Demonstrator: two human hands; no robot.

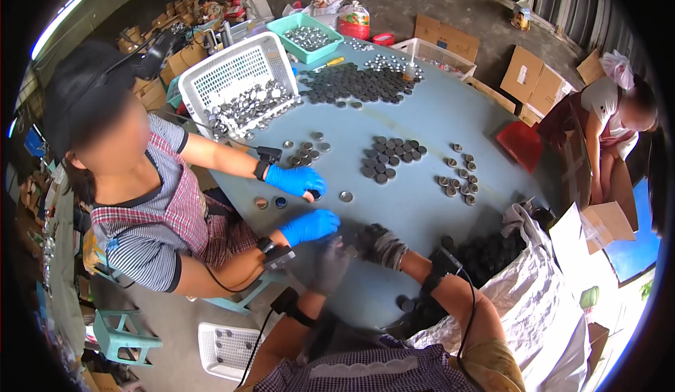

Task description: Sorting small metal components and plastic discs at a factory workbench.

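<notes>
My right hand (383,246), in a grey glove, is over the near part of the blue-grey table (429,237). Its fingers are curled closed, and what they hold, if anything, is hidden. Beside it on the left, my left hand (330,265) is also gloved and smeared by motion, so its fingers do not show clearly. A co-worker's blue-gloved hand (309,227) is close to my left hand. The co-worker's other blue glove (295,181) is at a small dark round cap (314,194). A single silver-rimmed cap (346,196) lies just beyond our hands.
Grouped dark caps (390,156) and metallic caps (460,177) lie mid-table, with a large dark spread (358,82) behind. A white basket (190,86) spills silver pieces at the left. A white sack (520,286) with black pieces stands at my right. Another person bends over a carton (575,170).
</notes>
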